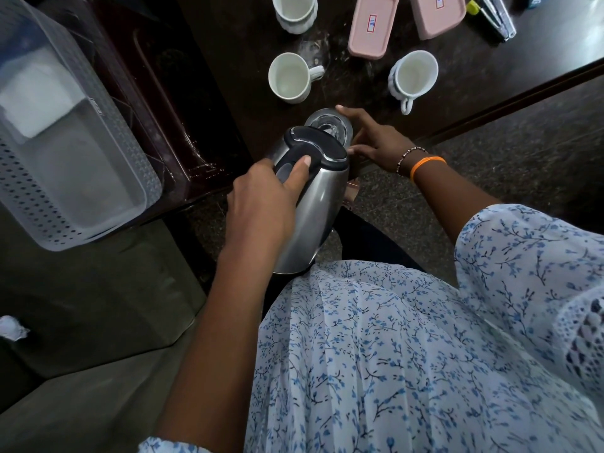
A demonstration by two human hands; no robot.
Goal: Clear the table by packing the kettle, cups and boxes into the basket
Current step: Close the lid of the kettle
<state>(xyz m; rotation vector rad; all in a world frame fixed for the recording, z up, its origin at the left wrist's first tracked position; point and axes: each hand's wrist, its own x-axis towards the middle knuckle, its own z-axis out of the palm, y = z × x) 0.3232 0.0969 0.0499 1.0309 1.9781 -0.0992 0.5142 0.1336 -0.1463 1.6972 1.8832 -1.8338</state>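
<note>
My left hand (pixel 261 197) grips the black handle of the steel kettle (pixel 313 210), thumb along the top, and holds it tilted just off the table's near edge. My right hand (pixel 376 142) holds the round shiny kettle base (pixel 327 124) between thumb and fingers at that edge. Three white cups (pixel 294 11) (pixel 289 78) (pixel 413 75) stand upright on the dark table (pixel 490 67). Two pink lidded boxes (pixel 372 26) (pixel 438 14) lie behind them. The translucent perforated basket (pixel 81 204) sits to the left on a dark maroon surface.
White folded material (pixel 36 93) lies in the basket's far end. A metal tool (pixel 496 18) with a yellow-green piece lies at the table's far right. Speckled floor shows below the table edge, and a crumpled white scrap (pixel 11 326) lies at far left.
</note>
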